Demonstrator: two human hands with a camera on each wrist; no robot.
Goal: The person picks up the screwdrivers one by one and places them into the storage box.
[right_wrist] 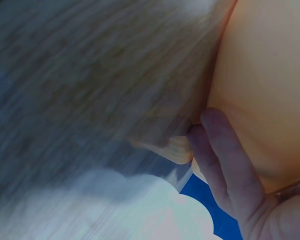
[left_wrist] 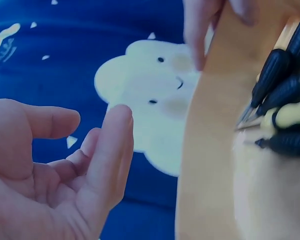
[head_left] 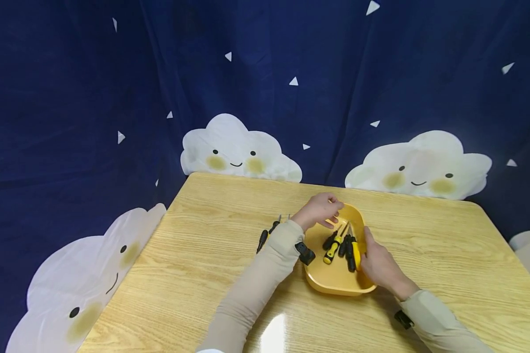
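Note:
A yellow-orange plastic tub (head_left: 334, 286) holds several screwdrivers (head_left: 333, 249) with black and yellow handles, lying in a loose bunch toward its right side. My right hand (head_left: 381, 264) grips the tub's right wall, thumb at the rim; in the right wrist view its fingers (right_wrist: 230, 160) lie along the tub's outer side. Over the tub's far left rim hovers my left hand (head_left: 320, 210), fingers loosely bent. In the left wrist view that hand (left_wrist: 70, 170) holds nothing, and its fingertips are apart from the tub wall (left_wrist: 202, 150).
More black-handled tools (head_left: 263, 239) lie on the wooden table (head_left: 194, 255) left of the tub, partly hidden by my left forearm. A dark blue curtain (head_left: 265, 98) with white clouds hangs behind and to the left of the table.

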